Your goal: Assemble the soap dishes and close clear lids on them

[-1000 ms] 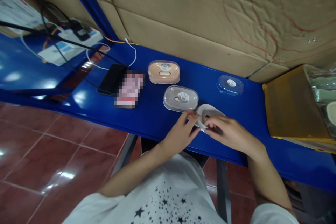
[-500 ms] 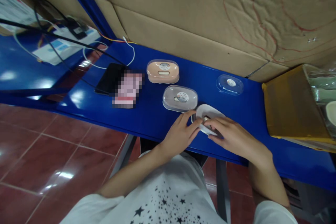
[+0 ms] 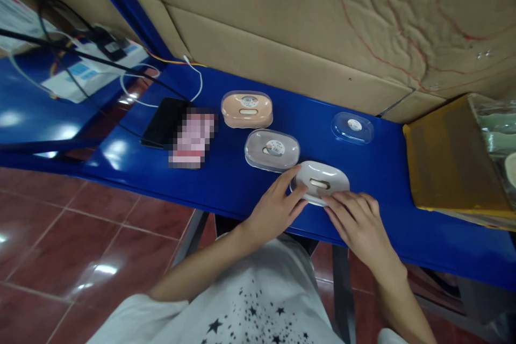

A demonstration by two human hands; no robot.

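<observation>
One blue tabletop [image 3: 226,183] above red tiles [image 3: 153,231], left grip [image 3: 271,207] closed on grey dish [image 3: 335,173], right grip [image 3: 360,226] open against its rim.

Blue table [image 3: 226,185], red tiled floor [image 3: 121,215] below. Worker in white star-print shirt [image 3: 242,306]. Left hand [image 3: 276,204] with fingers at left end of a pale, uncovered oval dish [image 3: 334,174]; pill-shaped slot in its middle. Right hand [image 3: 357,223], fingertips together, touches the near right rim. Whether either grips is unclear. Just beyond the left hand: grey dish [image 3: 256,153] under clear cover, round label on top. Behind that, peach dish [image 3: 231,113], likewise covered. Clear lid [image 3: 342,128] lies apart, farther back, right. Carton [image 3: 443,166] at right; black flat object [image 3: 163,121] and blurred pink item [image 3: 195,140] at left.
</observation>
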